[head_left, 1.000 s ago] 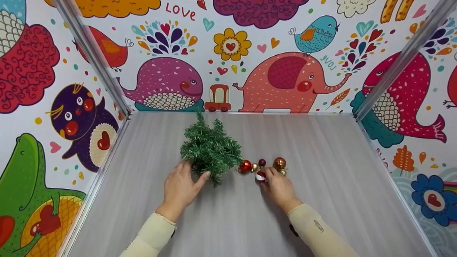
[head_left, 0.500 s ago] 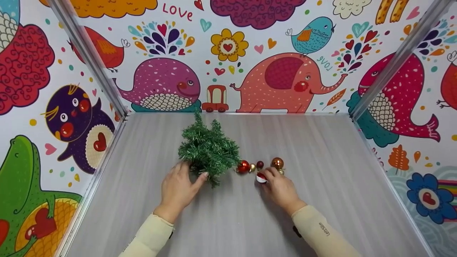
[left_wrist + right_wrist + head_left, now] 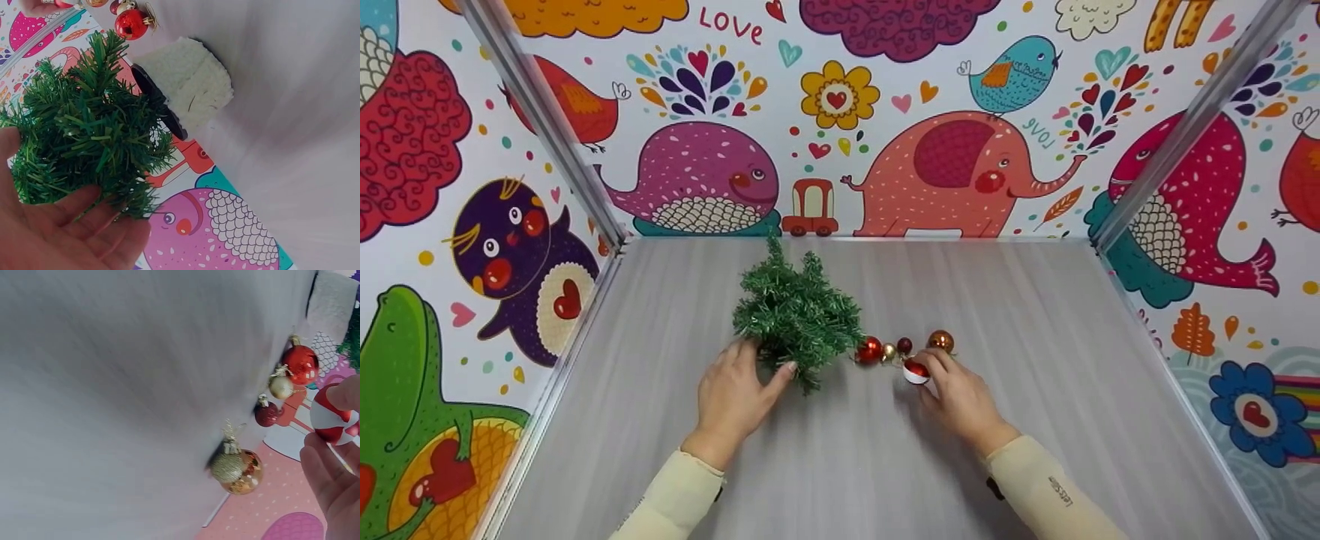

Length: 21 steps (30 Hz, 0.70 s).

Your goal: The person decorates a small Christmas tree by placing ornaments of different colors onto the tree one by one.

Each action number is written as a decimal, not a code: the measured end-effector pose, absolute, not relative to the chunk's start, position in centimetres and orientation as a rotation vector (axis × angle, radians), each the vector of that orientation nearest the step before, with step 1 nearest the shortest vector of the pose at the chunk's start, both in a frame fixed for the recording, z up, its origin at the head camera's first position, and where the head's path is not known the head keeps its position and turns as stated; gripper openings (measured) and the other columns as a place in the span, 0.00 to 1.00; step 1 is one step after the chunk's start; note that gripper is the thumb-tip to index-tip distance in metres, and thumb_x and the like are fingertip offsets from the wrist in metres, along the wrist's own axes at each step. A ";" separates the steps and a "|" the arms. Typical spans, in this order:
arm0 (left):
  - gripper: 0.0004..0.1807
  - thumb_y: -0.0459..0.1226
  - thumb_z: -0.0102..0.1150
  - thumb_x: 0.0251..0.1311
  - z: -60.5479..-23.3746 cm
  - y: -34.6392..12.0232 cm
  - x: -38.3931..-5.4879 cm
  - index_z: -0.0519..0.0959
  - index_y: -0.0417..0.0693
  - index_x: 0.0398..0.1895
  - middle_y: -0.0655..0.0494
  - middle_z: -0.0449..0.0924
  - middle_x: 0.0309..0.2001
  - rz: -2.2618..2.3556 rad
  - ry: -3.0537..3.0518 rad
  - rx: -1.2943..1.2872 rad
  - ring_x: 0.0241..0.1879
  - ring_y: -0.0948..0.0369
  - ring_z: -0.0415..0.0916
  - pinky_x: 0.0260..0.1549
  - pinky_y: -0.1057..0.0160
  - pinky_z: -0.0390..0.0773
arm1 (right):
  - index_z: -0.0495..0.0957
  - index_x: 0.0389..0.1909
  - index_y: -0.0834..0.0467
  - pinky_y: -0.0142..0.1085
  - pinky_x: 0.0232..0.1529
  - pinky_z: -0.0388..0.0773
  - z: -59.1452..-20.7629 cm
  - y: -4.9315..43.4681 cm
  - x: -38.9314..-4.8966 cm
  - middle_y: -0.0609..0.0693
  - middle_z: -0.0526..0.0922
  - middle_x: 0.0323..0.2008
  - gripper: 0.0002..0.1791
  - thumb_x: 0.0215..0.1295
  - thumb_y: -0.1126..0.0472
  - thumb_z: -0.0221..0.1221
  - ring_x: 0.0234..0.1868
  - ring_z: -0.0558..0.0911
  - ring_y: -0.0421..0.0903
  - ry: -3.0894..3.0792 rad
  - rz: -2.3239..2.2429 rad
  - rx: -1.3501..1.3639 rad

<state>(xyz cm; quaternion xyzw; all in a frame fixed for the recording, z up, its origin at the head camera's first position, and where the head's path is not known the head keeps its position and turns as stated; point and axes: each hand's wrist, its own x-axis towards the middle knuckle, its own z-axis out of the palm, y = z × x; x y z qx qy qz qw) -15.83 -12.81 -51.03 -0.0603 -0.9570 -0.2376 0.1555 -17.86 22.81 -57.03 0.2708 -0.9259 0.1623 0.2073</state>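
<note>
A small green artificial Christmas tree (image 3: 796, 311) stands left of the table's middle. In the left wrist view its base (image 3: 194, 84) looks wrapped in white fuzzy cloth with a dark rim. My left hand (image 3: 733, 394) is at the tree's near left side, fingers loosely spread against or close to its branches. Thumb and fingers of my right hand (image 3: 969, 401) pinch a red and white ball ornament (image 3: 916, 371). The right wrist view shows that ornament (image 3: 329, 417) held off the table.
Between the tree and my right hand lie a shiny red ball (image 3: 869, 349), a small gold ball (image 3: 889, 352) and a dark red ball (image 3: 904, 345). Farther right are a copper ball (image 3: 940, 342) and a glittery gold ball (image 3: 228, 467). Patterned walls enclose the grey table (image 3: 840, 472).
My right hand has drawn slightly right and toward me with the red and white ornament, which has turned in its fingers. The left hand and tree stay put; the whole view shifts slightly.
</note>
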 end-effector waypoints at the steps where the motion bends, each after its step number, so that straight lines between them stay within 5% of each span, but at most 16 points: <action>1: 0.43 0.65 0.56 0.61 -51.0 -12.8 -15.8 0.76 0.32 0.58 0.35 0.75 0.59 -0.676 -2.739 -0.173 0.56 0.40 0.74 0.53 0.41 0.74 | 0.75 0.56 0.56 0.43 0.38 0.83 -56.8 22.7 -17.7 0.49 0.77 0.53 0.31 0.49 0.65 0.73 0.46 0.83 0.48 -2.562 0.449 0.769; 21: 0.37 0.63 0.57 0.61 -50.9 -12.7 -15.8 0.81 0.34 0.48 0.37 0.77 0.54 -0.608 -2.693 -0.240 0.54 0.41 0.75 0.54 0.43 0.72 | 0.76 0.60 0.53 0.38 0.39 0.82 -53.3 17.1 -15.3 0.50 0.75 0.57 0.31 0.53 0.63 0.72 0.44 0.82 0.44 -2.322 0.692 1.118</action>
